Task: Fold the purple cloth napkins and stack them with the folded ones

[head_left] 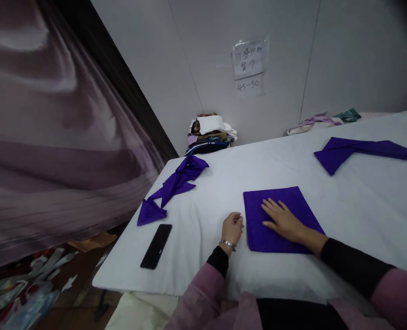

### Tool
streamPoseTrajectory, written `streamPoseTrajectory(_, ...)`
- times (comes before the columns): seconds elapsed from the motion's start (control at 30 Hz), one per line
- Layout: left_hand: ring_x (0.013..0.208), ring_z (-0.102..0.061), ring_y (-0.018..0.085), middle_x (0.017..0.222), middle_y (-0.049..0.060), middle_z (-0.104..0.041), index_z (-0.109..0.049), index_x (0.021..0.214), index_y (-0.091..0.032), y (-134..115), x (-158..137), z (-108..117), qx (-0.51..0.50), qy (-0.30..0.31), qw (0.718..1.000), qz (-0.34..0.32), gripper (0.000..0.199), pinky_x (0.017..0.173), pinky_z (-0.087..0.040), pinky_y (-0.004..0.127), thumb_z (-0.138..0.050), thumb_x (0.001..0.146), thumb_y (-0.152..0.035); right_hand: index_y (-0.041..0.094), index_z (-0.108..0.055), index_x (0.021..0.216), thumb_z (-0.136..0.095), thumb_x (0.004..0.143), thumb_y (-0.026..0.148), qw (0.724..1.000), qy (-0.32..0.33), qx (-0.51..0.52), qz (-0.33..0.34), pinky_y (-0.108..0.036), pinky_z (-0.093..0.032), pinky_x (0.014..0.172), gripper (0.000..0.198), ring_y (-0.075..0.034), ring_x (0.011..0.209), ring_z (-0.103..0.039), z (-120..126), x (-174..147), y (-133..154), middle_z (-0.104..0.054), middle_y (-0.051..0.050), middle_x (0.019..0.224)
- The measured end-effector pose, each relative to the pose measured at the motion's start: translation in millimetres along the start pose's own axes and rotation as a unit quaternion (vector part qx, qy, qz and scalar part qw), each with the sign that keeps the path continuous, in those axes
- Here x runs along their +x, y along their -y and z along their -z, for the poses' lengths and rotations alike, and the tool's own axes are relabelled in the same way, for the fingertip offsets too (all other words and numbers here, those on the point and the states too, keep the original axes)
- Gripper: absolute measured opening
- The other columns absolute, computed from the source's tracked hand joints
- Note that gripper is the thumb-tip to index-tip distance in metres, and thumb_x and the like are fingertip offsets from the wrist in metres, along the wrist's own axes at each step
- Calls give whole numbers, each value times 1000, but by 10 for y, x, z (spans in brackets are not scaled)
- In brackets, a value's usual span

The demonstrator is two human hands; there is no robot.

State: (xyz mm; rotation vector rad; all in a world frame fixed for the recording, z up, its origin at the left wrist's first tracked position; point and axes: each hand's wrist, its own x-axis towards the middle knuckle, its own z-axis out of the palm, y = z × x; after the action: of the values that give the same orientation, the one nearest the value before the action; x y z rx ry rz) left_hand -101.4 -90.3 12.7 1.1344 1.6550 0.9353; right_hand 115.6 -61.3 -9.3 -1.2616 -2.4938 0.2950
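Note:
A purple cloth napkin (261, 236) lies as a flat square on the white-covered table. My right hand (282, 220) rests palm down on it, fingers stretched and a little spread. Just off the square's left edge is my left hand (233, 228), its fingers curled in and apparently apart from the cloth; a silvery bracelet (228, 244) circles that wrist. Whether anything is inside those curled fingers is hidden. Further left, crumpled purple cloth (179, 178) trails along the table's edge. Another long folded purple cloth (348, 146) lies at the far right.
A black phone (156, 246) lies near the left edge of the white tablecloth (196, 256). Folded fabrics (210, 133) are stacked by the wall, with more cloth (316, 121) at the back right. A shiny curtain (52, 137) hangs on the left. Plastic bags (31, 302) are on the floor.

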Motion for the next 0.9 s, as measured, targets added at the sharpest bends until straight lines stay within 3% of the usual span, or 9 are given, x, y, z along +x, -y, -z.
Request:
streamPoseTrajectory(0.17, 60, -60, 7, 97, 8, -63, -57, 102, -13, -14, 8, -29, -22, -3, 1000, 0, 21, 47, -48, 17, -51, 83, -15, 20, -34, 141, -40, 88, 51, 996, 45, 14, 75, -50, -18, 109, 61, -26, 136, -21, -177, -194, 421, -31, -11, 146)
streamPoseTrajectory(0.3, 56, -59, 7, 93, 7, -64, -58, 101, -13, 45, -89, 20, -12, 0, 1000, -1, 20, 43, -45, 16, -52, 82, -15, 19, -30, 142, -38, 90, 51, 1000, 3, -4, 29, -52, -18, 108, 62, -28, 135, -22, -211, -262, 431, -33, -13, 145)
streamPoseTrajectory(0.37, 55, -59, 7, 91, 6, -65, -59, 100, -14, 58, -99, 16, 1, -1, 1000, -3, 20, 42, -44, 16, -53, 81, -15, 19, -30, 142, -37, 90, 50, 999, 5, -6, 38, -52, -19, 107, 61, -27, 135, -22, -231, -268, 431, -33, -13, 145)
streamPoseTrajectory(0.53, 61, -61, 9, 93, 6, -67, -62, 100, -16, -26, 112, 14, 57, -19, 998, -26, 20, 51, -48, 19, -53, 82, -15, 19, -30, 142, -34, 90, 53, 999, 14, -6, 38, -51, -19, 108, 62, -26, 136, -21, -217, -248, 471, -30, -11, 146)
streamPoseTrajectory(0.73, 87, -61, 16, 100, 7, -67, -64, 101, -17, -249, 589, 57, 157, -52, 984, -63, 24, 82, -47, 28, -62, 78, -22, 20, -32, 141, -33, 89, 56, 998, -20, -43, -30, -52, -20, 107, 64, -27, 135, -22, 14, -341, 122, -31, -11, 146)
streamPoseTrajectory(0.9, 91, -60, 18, 96, 6, -67, -69, 87, -18, -374, 823, -83, 219, -40, 972, -77, 14, 85, -44, 29, -66, 73, -22, 14, -37, 138, -30, 88, 58, 990, -57, -97, -82, -54, -21, 106, 67, -30, 134, -24, 124, -555, -267, -35, -16, 143)
